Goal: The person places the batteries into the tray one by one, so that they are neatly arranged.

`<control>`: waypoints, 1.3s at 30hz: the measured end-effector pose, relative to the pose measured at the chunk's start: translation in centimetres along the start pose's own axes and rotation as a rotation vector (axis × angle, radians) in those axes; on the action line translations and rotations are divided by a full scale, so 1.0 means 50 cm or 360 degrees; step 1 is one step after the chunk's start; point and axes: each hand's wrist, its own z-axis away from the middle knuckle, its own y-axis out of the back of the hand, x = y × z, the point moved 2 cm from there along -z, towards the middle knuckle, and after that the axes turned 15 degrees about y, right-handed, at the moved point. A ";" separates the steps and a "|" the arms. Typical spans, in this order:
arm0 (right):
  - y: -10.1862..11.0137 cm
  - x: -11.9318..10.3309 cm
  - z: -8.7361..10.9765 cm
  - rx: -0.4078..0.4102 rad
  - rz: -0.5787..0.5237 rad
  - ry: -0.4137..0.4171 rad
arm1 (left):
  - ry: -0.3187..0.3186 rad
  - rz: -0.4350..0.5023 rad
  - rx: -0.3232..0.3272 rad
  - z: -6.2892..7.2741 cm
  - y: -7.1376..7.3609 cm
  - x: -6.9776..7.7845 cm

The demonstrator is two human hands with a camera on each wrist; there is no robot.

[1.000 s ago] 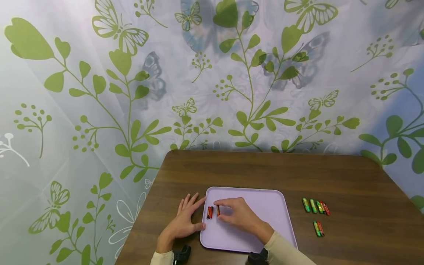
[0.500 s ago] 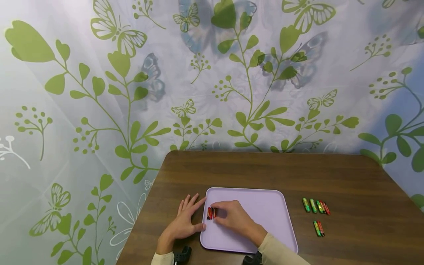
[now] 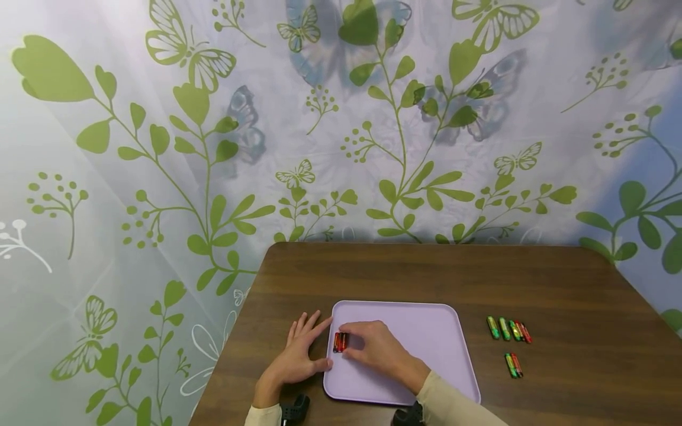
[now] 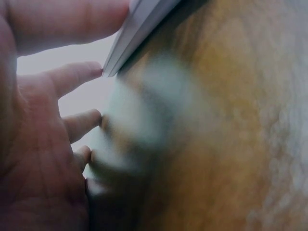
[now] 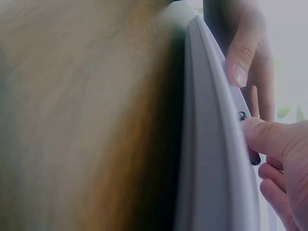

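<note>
My right hand (image 3: 379, 352) pinches a red-and-black battery (image 3: 345, 341) lengthwise, index finger at its far end and thumb at its near end. It lies upon the lilac tray (image 3: 415, 349), right up against other red batteries (image 3: 337, 342) by the left rim. In the right wrist view the thumb covers much of the batteries, and a dark end (image 5: 254, 157) shows below it. My left hand (image 3: 296, 358) is spread at the tray's left side, thumb and index finger touching the rim. The left wrist view shows its fingers extended near the tray edge (image 4: 139, 33).
Right of the tray, several green and red batteries (image 3: 508, 329) lie in a row on the brown wooden table (image 3: 426, 272). Nearer, a green and a red battery (image 3: 514, 365) lie side by side. A leaf-and-butterfly patterned curtain (image 3: 319, 136) hangs behind the table.
My right hand has moved slightly left, bringing its battery from a gap away to right beside the other red ones. My left hand has stayed at the rim.
</note>
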 end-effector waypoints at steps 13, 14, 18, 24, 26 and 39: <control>0.074 0.026 0.042 -0.0065 -0.0081 -0.0054 | 0.0110 -0.0051 -0.0046 0.006 0.008 0.026; 0.081 0.028 0.047 -0.0071 -0.0102 -0.0074 | 0.0118 -0.0058 -0.0043 0.006 0.007 0.026; 0.105 0.034 0.072 -0.0088 -0.0168 -0.0137 | 0.0146 -0.0085 -0.0055 0.005 0.006 0.027; 0.143 0.040 0.115 -0.0051 -0.0178 -0.0116 | 0.0203 -0.0127 -0.0069 0.004 0.007 0.031; 0.159 0.040 0.131 -0.0040 -0.0167 -0.0115 | 0.0208 -0.0129 -0.0070 0.005 0.006 0.031; 0.259 0.046 0.260 0.0006 -0.0055 -0.0094 | 0.0169 -0.0071 -0.0060 0.004 0.004 0.021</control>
